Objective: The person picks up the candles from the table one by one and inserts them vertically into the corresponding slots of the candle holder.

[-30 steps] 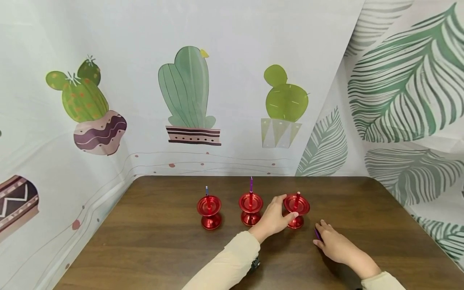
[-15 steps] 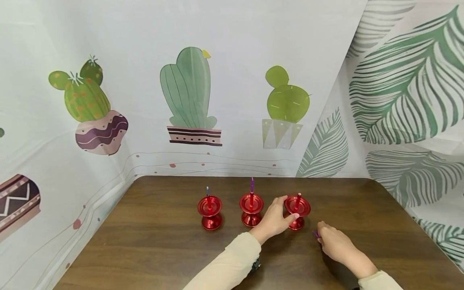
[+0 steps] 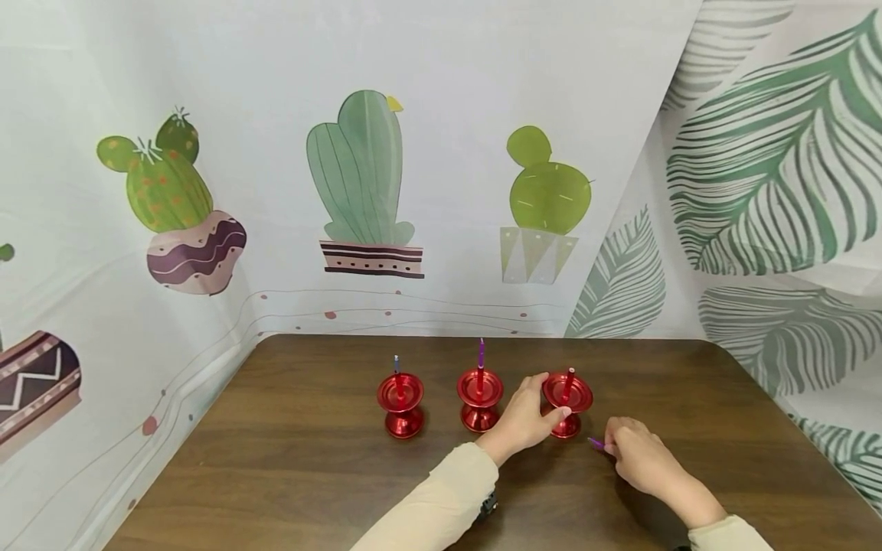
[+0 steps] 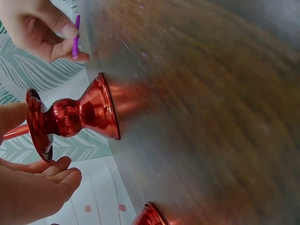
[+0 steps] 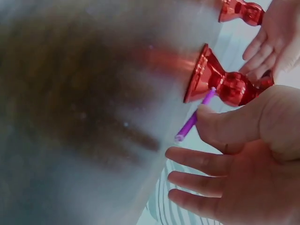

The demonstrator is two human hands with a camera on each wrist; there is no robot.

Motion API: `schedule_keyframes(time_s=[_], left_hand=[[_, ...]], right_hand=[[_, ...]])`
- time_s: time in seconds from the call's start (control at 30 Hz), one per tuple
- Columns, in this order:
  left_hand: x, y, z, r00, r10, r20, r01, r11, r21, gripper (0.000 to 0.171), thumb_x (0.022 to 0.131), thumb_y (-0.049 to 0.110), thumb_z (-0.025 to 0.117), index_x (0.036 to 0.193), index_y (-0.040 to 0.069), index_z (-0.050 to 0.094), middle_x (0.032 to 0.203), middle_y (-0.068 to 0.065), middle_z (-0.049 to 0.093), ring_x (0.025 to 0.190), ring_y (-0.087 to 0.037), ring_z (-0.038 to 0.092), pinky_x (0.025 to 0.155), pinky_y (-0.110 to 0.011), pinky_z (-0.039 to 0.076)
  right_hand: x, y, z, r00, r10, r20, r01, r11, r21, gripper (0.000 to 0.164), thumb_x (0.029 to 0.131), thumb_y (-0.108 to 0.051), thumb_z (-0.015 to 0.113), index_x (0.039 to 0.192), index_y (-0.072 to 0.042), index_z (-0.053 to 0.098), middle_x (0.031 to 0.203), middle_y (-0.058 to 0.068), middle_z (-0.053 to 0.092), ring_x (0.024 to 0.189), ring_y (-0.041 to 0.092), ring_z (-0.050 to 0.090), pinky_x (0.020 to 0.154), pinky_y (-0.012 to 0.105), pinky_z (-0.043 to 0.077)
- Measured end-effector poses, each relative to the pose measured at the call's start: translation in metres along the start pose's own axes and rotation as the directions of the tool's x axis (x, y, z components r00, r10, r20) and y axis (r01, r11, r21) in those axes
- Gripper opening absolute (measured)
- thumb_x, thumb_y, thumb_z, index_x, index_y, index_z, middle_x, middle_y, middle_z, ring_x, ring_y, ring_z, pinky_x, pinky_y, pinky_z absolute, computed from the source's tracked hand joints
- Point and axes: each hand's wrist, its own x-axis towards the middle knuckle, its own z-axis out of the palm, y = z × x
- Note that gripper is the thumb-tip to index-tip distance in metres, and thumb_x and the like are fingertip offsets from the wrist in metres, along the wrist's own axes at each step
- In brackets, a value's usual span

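Three shiny red candle holders stand in a row on the table. My left hand [image 3: 520,419] holds the right candle holder [image 3: 566,425] by its dish, thumb on the near side and fingers on the far side. A red tube [image 3: 569,385] rises from that dish with no candle in it. Just to the right, my right hand [image 3: 644,455] pinches a thin purple candle [image 5: 189,125] between thumb and forefinger, its other fingers spread in the right wrist view. The middle holder [image 3: 478,417] carries a purple candle [image 3: 481,353], and the left holder [image 3: 404,421] a short blue candle [image 3: 396,364].
The brown wooden table [image 3: 289,459] has rounded far corners. Behind it hangs a white cloth [image 3: 448,153] printed with cacti and leaves. A dark strap device [image 3: 486,506] sits at the left wrist.
The right hand's fingers have gone from reaching over the purple candle to pinching it, and the candle's tip now points left toward the right holder. The left hand stays on that holder.
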Motion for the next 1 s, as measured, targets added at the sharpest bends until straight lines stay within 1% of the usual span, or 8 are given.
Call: schedule_keyframes(time_s=[0.17,0.3,0.53,0.67,0.77,0.83,0.93,1.0], left_hand=[[0.0,0.001,0.0,1.0,0.008,-0.004,-0.008,1.0,0.01,0.065,0.089,0.028,0.07,0.141,0.002,0.041,0.134,-0.009,0.051,0.123,-0.018,0.051,0.103,-0.03,0.042],[0.0,0.001,0.0,1.0,0.011,-0.003,-0.011,1.0,0.008,0.065,0.089,0.028,0.069,0.141,0.002,0.041,0.134,-0.009,0.051,0.123,-0.018,0.051,0.103,-0.029,0.042],[0.0,0.001,0.001,1.0,0.009,0.002,-0.009,1.0,0.007,0.065,0.089,0.028,0.07,0.141,0.002,0.041,0.132,-0.009,0.051,0.122,-0.018,0.052,0.102,-0.029,0.042],[0.0,0.001,0.0,1.0,0.001,0.006,-0.001,1.0,0.002,0.065,0.089,0.028,0.069,0.142,0.003,0.041,0.132,-0.009,0.051,0.122,-0.02,0.052,0.102,-0.03,0.043],[0.0,0.001,0.0,1.0,0.004,0.004,-0.004,1.0,0.009,0.065,0.089,0.029,0.069,0.141,0.003,0.041,0.131,-0.009,0.051,0.121,-0.02,0.053,0.102,-0.03,0.043],[0.001,0.0,0.0,1.0,0.012,0.0,-0.012,1.0,0.014,0.065,0.089,0.028,0.07,0.141,0.002,0.041,0.13,-0.009,0.052,0.12,-0.02,0.053,0.101,-0.029,0.043],[0.001,0.0,0.001,0.999,0.03,-0.012,-0.029,0.999,0.03,0.064,0.089,0.028,0.07,0.14,0.001,0.042,0.128,-0.01,0.053,0.118,-0.02,0.054,0.101,-0.028,0.043],[0.002,0.0,0.002,0.999,0.037,-0.021,-0.036,0.999,0.039,0.063,0.089,0.027,0.07,0.139,0.0,0.043,0.127,-0.01,0.053,0.117,-0.019,0.055,0.1,-0.027,0.044]], right_hand=[[0.004,0.003,-0.007,0.999,0.038,-0.035,-0.035,0.997,0.069,0.025,0.08,0.01,0.065,0.074,-0.008,0.049,0.071,0.0,0.045,0.065,0.017,0.043,0.054,0.032,0.038],[0.009,0.005,-0.01,0.986,0.038,-0.16,-0.02,0.993,0.114,0.021,0.08,0.012,0.064,0.079,-0.004,0.05,0.076,0.005,0.051,0.068,0.02,0.05,0.058,0.036,0.043],[0.023,-0.002,-0.015,0.884,0.008,-0.468,0.086,0.98,0.179,0.017,0.08,0.015,0.065,0.083,0.003,0.053,0.095,0.025,0.065,0.087,0.043,0.063,0.071,0.055,0.048],[0.032,-0.008,-0.022,0.874,0.07,-0.481,0.081,0.955,0.285,0.013,0.084,0.011,0.064,0.087,0.002,0.055,0.102,0.025,0.065,0.097,0.044,0.061,0.081,0.042,0.045],[0.039,-0.013,-0.028,0.887,0.118,-0.447,0.073,0.919,0.388,0.007,0.088,0.006,0.063,0.089,0.003,0.057,0.107,0.024,0.065,0.102,0.035,0.061,0.084,0.019,0.043],[0.044,-0.016,-0.029,0.896,0.154,-0.416,0.068,0.879,0.473,0.004,0.09,0.003,0.062,0.091,0.004,0.058,0.109,0.025,0.065,0.1,0.018,0.062,0.082,0.007,0.038],[0.05,-0.02,-0.03,0.912,0.204,-0.357,0.06,0.794,0.605,0.008,0.094,-0.001,0.059,0.094,0.007,0.058,0.112,0.024,0.064,0.096,-0.004,0.056,0.08,0.003,0.04],[0.054,-0.023,-0.029,0.925,0.23,-0.303,0.043,0.728,0.684,0.012,0.096,-0.005,0.057,0.097,0.007,0.057,0.113,0.013,0.065,0.096,-0.011,0.052,0.08,0.005,0.041]])
